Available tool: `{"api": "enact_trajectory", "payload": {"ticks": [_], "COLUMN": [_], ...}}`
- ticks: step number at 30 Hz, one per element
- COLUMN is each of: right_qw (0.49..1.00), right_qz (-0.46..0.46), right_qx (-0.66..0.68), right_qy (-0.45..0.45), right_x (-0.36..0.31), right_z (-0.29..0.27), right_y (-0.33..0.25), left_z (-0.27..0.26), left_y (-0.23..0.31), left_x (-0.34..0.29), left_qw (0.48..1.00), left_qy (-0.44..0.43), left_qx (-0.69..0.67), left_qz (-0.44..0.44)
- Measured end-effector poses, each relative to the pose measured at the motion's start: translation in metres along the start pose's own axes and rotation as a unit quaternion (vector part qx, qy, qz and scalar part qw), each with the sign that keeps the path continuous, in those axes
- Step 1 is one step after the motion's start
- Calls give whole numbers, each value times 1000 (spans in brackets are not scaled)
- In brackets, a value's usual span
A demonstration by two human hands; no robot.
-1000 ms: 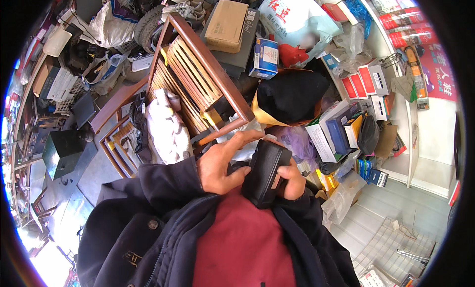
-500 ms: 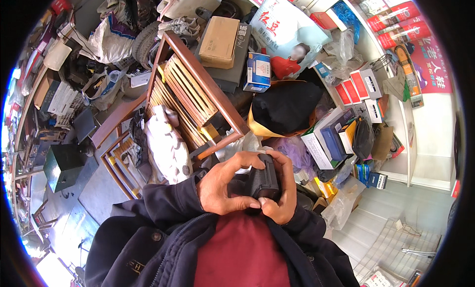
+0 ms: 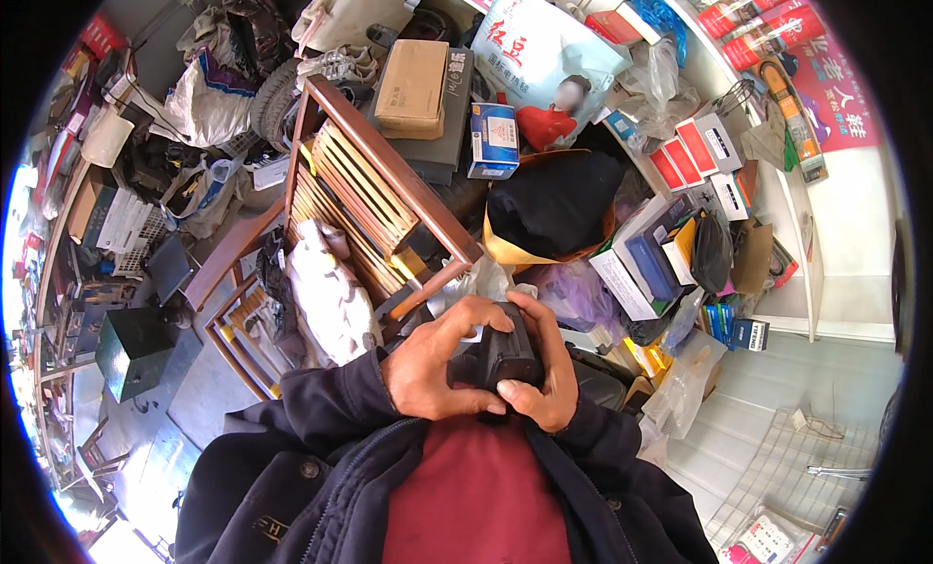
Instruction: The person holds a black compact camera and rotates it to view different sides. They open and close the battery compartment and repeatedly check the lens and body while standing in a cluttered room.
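A small black boxy device [image 3: 509, 354], camera-like in shape, is held between both hands just in front of my chest. My left hand [image 3: 434, 362] curves round its left side, with the fingers on top and the thumb at the near edge. On the other side, my right hand [image 3: 552, 370] wraps the right edge, its thumb pressed to the near right corner. The two thumb tips lie close together. Parts of the device's left side and underside are hidden by the fingers.
Beyond my hands leans a brown wooden slatted chair [image 3: 389, 166] with a white patterned cloth [image 3: 328, 297] near it. Brown carton [image 3: 412, 83], blue-white box [image 3: 494, 141] and a yellow-rimmed bag of black cloth [image 3: 554, 206] stand behind. Stacked boxes [image 3: 646, 253] are at right.
The device has tilted a little in my hands, and my right thumb has moved slightly left and up. The surroundings have shifted slightly as the view turned. Both hands keep their grip.
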State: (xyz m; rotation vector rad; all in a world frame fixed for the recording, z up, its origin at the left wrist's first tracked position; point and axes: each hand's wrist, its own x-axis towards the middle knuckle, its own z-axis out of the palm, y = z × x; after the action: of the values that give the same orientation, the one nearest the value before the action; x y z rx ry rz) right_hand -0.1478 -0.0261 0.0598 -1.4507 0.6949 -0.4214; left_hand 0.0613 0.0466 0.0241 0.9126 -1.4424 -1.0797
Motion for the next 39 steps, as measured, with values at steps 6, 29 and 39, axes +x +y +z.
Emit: {"api": "enact_trajectory", "payload": {"ticks": [6,29,39], "right_qw": [999,907,924], "right_qz": [8,91,114], "right_qx": [-28,399,351], "right_qy": [12,100,99], "right_x": [-6,-13,-5], "right_z": [2,-17,-21], "right_y": [12,37,37], "left_z": [4,3,4], "left_y": [-9,-14,-12], "left_x": [-4,-27,-24], "left_qw": [999,926,994], "left_qy": [-45,-91,-6], "left_qx": [1,-270,-24], "left_qz": [-27,-247,-108]}}
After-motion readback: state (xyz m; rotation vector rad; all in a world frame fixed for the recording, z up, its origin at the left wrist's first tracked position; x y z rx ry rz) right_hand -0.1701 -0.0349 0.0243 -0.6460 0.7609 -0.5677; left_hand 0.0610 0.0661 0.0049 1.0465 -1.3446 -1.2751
